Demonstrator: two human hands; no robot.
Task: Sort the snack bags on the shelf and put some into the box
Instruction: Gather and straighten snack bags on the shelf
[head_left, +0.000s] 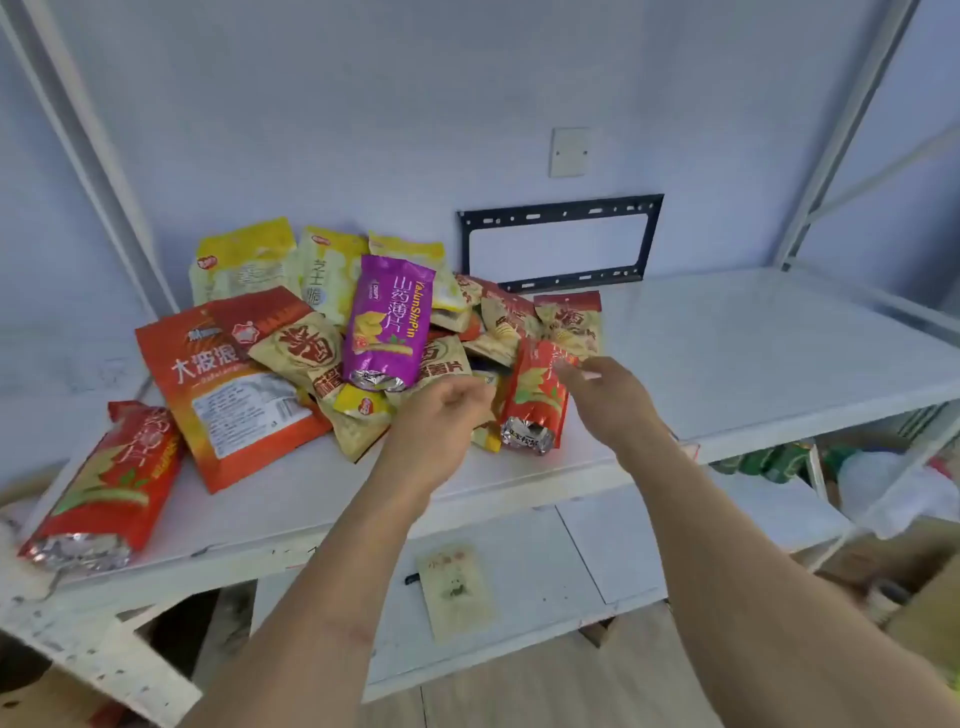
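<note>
both forearms reach forward from the bottom edge over the front lip of the white shelf (727, 353). the left hand (441, 415) is at the near edge of the pile, its fingers loosely curled with the tips near a tan bag (447, 364); motion blur hides whether they pinch anything, so the grip cannot be told. the right hand (608, 395) is just to the right of it, fingers partly spread and slightly bent, tips at the upper right edge of a red bag (535, 395) that lies with its silver end toward the viewer. contact is likely but blurred; no closed grip on the bag shows.

the snack bags lie heaped on the left half of the shelf. nearest, at the front left corner, lies a long red bag (104, 483) with a foil end. beside it a large orange bag (228, 384) lies flat, label panel up. tan bags overlap at the middle of the heap, and a small yellow bag (361, 402) lies among them. a purple bag (387, 322) rests on top, just beyond the left fingertips. further back, pale yellow bags (244, 265) lean toward the wall.

a black metal bracket (558, 244) stands against the wall behind the shelf, with a wall plate (570, 151) above it. on the lower shelf (545, 571) lies a pale packet (457, 592). a cardboard box (924, 608) edge shows at the lower right.
</note>
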